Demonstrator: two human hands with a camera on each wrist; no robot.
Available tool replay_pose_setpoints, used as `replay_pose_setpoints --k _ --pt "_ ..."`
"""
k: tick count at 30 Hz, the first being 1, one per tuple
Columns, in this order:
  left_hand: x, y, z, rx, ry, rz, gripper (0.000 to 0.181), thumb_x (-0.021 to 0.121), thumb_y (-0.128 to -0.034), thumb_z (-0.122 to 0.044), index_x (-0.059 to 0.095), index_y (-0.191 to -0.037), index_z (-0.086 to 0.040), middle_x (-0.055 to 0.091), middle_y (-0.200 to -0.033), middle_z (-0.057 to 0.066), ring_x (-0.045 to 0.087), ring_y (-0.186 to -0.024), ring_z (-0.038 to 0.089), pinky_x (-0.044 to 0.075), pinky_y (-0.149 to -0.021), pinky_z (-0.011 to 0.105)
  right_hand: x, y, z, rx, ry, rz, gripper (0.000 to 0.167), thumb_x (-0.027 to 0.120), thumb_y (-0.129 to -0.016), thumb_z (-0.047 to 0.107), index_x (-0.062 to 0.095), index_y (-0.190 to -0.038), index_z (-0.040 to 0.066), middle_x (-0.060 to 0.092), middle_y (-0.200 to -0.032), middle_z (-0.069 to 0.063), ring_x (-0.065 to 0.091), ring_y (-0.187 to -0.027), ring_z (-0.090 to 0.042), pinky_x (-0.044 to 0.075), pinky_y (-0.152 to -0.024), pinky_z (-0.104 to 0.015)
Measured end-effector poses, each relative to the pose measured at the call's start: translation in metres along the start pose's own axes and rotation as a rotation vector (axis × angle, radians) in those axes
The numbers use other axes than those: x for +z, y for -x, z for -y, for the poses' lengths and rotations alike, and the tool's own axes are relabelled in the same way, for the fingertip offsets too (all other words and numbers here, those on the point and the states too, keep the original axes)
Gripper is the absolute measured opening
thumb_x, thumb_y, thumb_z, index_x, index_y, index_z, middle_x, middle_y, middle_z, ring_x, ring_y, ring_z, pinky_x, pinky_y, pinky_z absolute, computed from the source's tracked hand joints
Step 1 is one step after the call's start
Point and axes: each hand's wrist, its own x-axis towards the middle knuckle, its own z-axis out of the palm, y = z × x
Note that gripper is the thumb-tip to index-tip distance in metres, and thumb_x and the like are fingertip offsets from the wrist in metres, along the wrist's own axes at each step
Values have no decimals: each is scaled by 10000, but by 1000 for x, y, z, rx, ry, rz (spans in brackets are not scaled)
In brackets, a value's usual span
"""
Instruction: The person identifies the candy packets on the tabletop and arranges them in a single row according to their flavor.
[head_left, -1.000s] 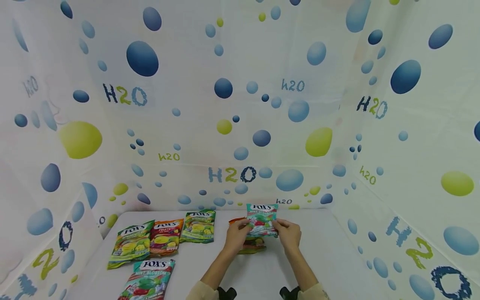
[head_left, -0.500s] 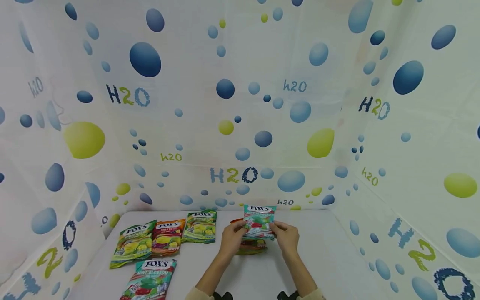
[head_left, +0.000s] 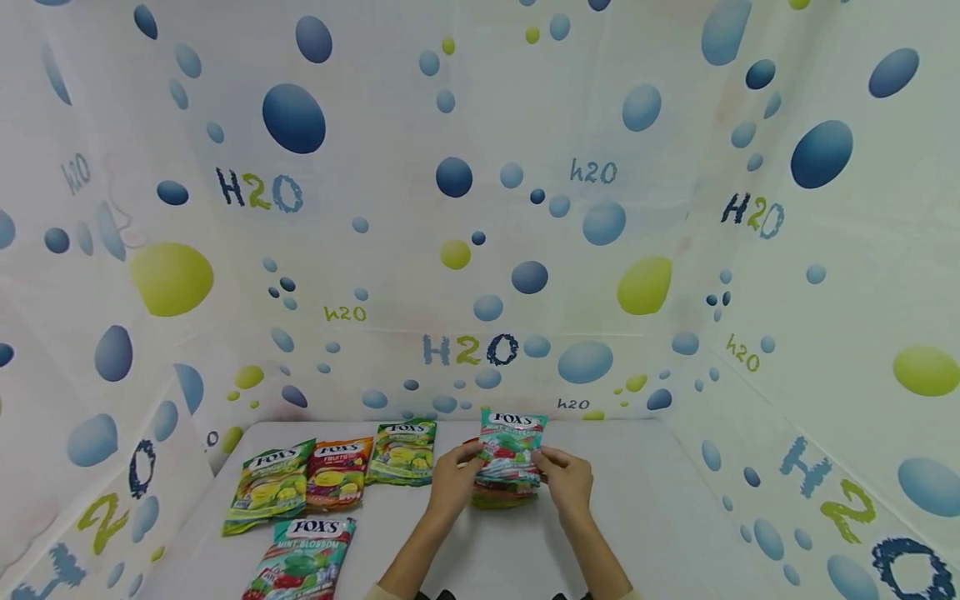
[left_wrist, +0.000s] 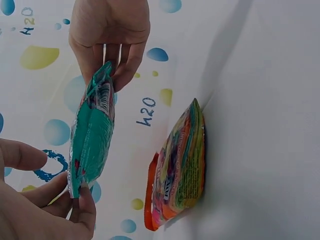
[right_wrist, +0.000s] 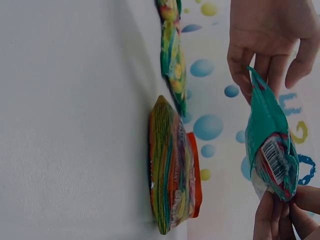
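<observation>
Both hands hold a teal Fox's Mint Blossom candy bag (head_left: 512, 448) upright above the table, its printed front toward me in the head view. My left hand (head_left: 452, 482) pinches its left side between the fingers; in the left wrist view the left thumb stands off the bag. At the opposite edge my right hand (head_left: 567, 483) grips with thumb and fingers. The bag's barcode (right_wrist: 274, 159) shows in the right wrist view. Behind and below the held bag lies an orange and green candy bag (left_wrist: 180, 167), mostly hidden in the head view.
Left on the white table (head_left: 630, 500) lie a green candy bag (head_left: 270, 486), an orange Fruits bag (head_left: 337, 473), another green bag (head_left: 402, 452) and a second Mint Blossom bag (head_left: 302, 560). A printed curtain (head_left: 390, 250) stands behind and along both sides.
Both hands have moved slightly left and a little lower with the Mint Blossom bag, covering more of the orange and green bag. The bags at left lie as before.
</observation>
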Motion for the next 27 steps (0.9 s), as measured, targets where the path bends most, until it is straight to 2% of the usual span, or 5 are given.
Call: replay_pose_setpoints --k 4,8,20,27 --pt "-3 3 1 -3 -3 -10 322 619 -1007 -143 715 -1293 -28 683 -1227 165 635 -1130 295 569 -895 446 2 5 1 -4 -20 16 252 805 -931 182 794 -1080 -22 783 -1027 -146 742 -857 -195 640 -790 -352" --pt "-7 7 2 13 17 -16 315 627 -1001 -125 718 -1282 -15 683 -1225 182 661 -1092 293 582 -842 403 5 10 2 -11 -27 23 258 809 -930 190 796 -1080 -19 784 -1029 -144 740 -853 -184 636 -754 -304" --pt "-18 20 -1 7 3 -57 292 608 -1012 -119 733 -1266 -46 683 -1312 139 628 -1152 298 573 -896 405 11 23 3 12 -29 22 255 834 -905 202 805 -1056 -2 786 -973 -112 691 -778 -148 591 -656 -227" --pt "-24 26 1 33 1 -73 278 619 -1003 -91 739 -1246 -27 706 -1259 132 635 -1156 281 574 -939 444 14 32 5 26 -48 40 260 823 -917 210 804 -1077 7 784 -983 -105 709 -797 -166 605 -666 -242"
